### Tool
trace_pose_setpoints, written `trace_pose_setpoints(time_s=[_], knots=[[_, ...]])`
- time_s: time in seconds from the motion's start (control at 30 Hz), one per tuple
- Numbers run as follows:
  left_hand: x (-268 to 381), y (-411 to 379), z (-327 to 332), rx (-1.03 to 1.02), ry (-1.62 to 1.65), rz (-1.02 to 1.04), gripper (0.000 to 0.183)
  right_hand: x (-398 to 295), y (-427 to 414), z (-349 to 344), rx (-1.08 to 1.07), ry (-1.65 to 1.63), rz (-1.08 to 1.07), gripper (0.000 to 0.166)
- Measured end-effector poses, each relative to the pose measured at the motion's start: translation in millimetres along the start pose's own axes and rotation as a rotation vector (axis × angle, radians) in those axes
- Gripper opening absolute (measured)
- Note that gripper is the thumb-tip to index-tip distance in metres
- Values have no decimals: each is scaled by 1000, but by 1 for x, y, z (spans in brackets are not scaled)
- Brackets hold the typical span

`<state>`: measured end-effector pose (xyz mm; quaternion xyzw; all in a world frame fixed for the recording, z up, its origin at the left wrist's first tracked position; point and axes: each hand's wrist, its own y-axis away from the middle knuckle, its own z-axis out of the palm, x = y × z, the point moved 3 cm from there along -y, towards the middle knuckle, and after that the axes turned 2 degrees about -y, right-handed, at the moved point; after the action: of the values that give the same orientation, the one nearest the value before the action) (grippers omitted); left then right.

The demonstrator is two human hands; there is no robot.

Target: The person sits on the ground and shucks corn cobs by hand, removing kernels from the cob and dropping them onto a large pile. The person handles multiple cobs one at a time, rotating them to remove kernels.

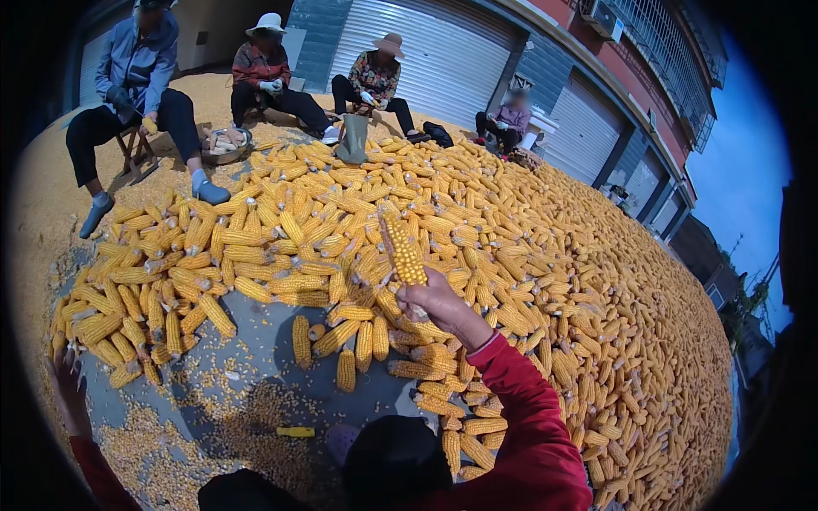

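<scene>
My right hand, in a red sleeve, is closed around the lower end of a corn cob held upright over the pile. Yellow kernels cover much of that cob, while its left side shows a bare, brownish strip. At the far left, my left hand is raised with its fingers spread and nothing visible in it, beside the edge of the piled corn cobs. A yellow tool handle lies on the dark ground before me, among loose kernels.
Several people sit on low seats behind the pile; one at left holds a cob. A metal basin of stripped cobs stands near that person's feet. A grey-green bucket-like container stands at the pile's back edge. More cobs spread far right.
</scene>
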<state>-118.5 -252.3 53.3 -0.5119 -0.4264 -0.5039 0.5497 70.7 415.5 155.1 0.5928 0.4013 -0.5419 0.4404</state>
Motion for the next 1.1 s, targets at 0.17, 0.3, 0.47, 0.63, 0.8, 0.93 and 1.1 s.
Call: trace_pose_setpoints(time_s=[0.17, 0.3, 0.47, 0.63, 0.8, 0.93, 1.1], knots=[[-11, -29, 63, -171, 168, -143, 62, -32, 19, -63, 210, -55, -65, 21], [62, -52, 286, -519, 255, -94, 66, -67, -35, -44, 23, -91, -83, 23], [84, -67, 282, -456, 116, -41, 67, -67, -21, -51, 34, 147, -83, 21], [71, -56, 325, -593, 115, -73, 62, -55, -49, -47, -3, 29, -89, 22], [-24, -15, 334, -444, 17, -433, 47, 17, -58, 34, -211, -159, 15, 19], [-24, 24, 376, -603, -80, -296, 49, 67, -69, 116, -340, -134, 130, 26], [-31, 46, 366, -466, -75, -98, 43, 103, -50, 201, -461, -74, 95, 32]])
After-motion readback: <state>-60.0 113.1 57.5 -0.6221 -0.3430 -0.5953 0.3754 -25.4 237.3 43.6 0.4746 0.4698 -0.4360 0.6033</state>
